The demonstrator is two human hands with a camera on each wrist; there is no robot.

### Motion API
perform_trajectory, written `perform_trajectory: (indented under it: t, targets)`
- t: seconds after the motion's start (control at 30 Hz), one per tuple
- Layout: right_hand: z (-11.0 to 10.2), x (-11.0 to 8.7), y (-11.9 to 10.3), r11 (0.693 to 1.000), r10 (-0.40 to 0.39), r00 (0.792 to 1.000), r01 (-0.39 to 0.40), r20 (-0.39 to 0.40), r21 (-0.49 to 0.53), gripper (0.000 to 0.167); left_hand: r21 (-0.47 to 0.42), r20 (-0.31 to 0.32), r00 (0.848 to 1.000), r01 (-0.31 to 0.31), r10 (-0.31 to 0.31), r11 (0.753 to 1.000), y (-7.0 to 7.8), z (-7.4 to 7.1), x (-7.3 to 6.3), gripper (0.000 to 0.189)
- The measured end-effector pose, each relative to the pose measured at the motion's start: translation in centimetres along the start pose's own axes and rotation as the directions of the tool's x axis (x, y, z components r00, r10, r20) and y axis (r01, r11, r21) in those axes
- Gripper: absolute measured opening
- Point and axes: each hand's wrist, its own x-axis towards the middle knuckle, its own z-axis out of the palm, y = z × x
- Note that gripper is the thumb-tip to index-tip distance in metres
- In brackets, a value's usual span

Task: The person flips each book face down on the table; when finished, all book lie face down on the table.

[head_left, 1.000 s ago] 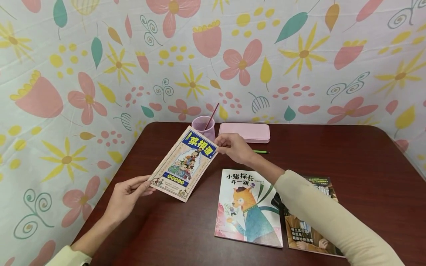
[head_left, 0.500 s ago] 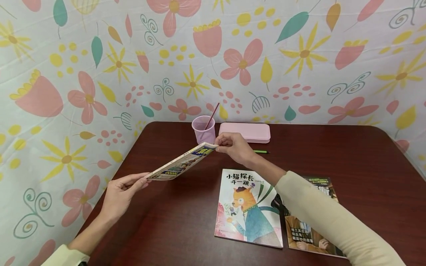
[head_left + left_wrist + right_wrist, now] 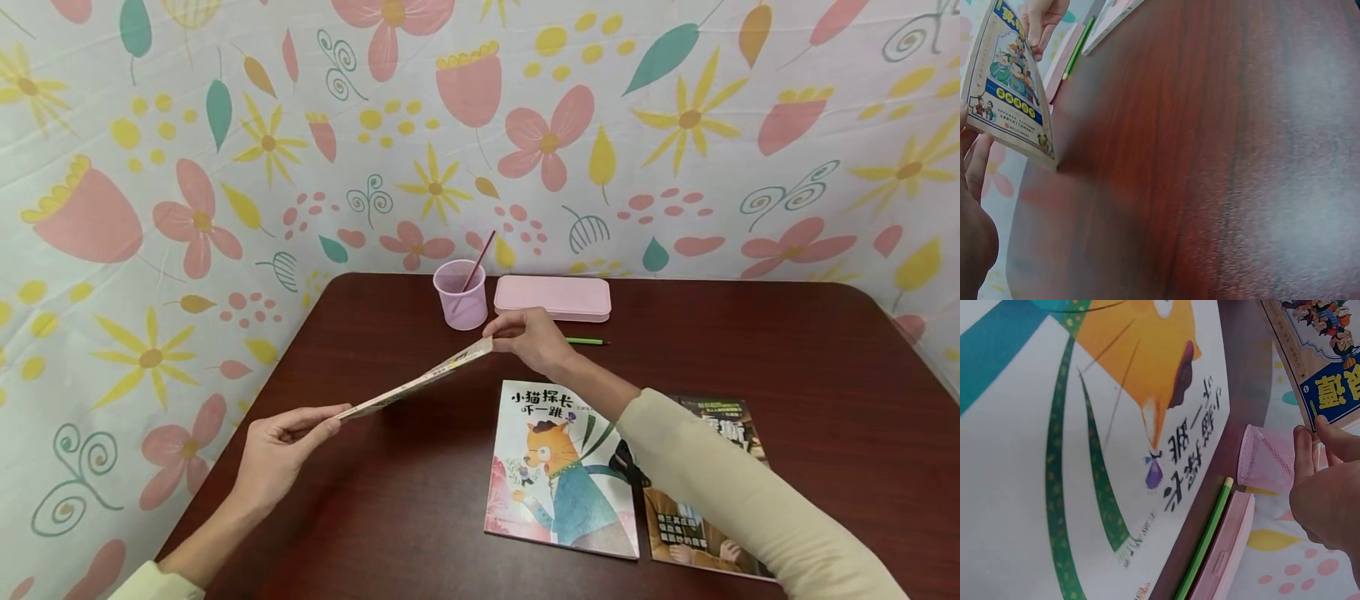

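Observation:
A thin book [image 3: 417,383] hangs above the left part of the table, tilted so that mostly its spine edge faces the head camera. My left hand [image 3: 283,454] pinches its lower left corner between thumb and fingers. At the opposite upper corner, my right hand [image 3: 534,342] pinches it the same way. The left wrist view shows the book's cover [image 3: 1015,81], with a blue title band and cartoon figures. Below my right forearm lie a picture book [image 3: 558,475] with an orange cat and a darker book [image 3: 697,533], partly hidden by the sleeve.
Behind the hands stand a pink mesh pen cup [image 3: 461,296] holding a dark red pencil [image 3: 480,260] and a pink pencil case [image 3: 553,298]. A green pencil [image 3: 588,341] lies in front of the case. Flowered cloth [image 3: 675,192] borders the dark table [image 3: 840,375] at the back and left.
The book has turned from showing its cover to nearly edge-on, and its far end has come down, uncovering the pen cup. Both hands keep their hold on its corners.

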Motion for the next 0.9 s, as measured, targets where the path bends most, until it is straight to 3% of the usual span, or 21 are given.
perform_trajectory:
  t: [0.23, 0.43, 0.63, 0.9]
  targets:
    - [0.3, 0.0, 0.6, 0.996, 0.073, 0.997, -0.074, -0.027, -0.045, 0.012, -0.021, 0.036, 0.999, -0.005, 0.006, 1.000, -0.4, 0.7, -0.9, 0.021]
    - [0.5, 0.0, 1.0, 0.991, 0.133, 0.991, -0.133, -0.031, -0.009, 0.017, -0.058, 0.081, 0.997, 0.008, -0.004, 0.998, -0.3, 1.4, -1.5, 0.021]
    - [0.8, 0.2, 1.4, 0.985, 0.169, 0.985, -0.168, -0.016, 0.034, 0.026, -0.045, 0.077, 0.997, 0.035, -0.031, 0.998, -0.5, 2.3, -2.0, 0.019]
    - [1.0, 0.4, 2.0, 0.977, 0.205, 0.978, -0.207, -0.031, -0.045, 0.028, -0.012, 0.054, 0.997, 0.063, -0.062, 0.998, -0.9, 3.5, -2.8, 0.017]
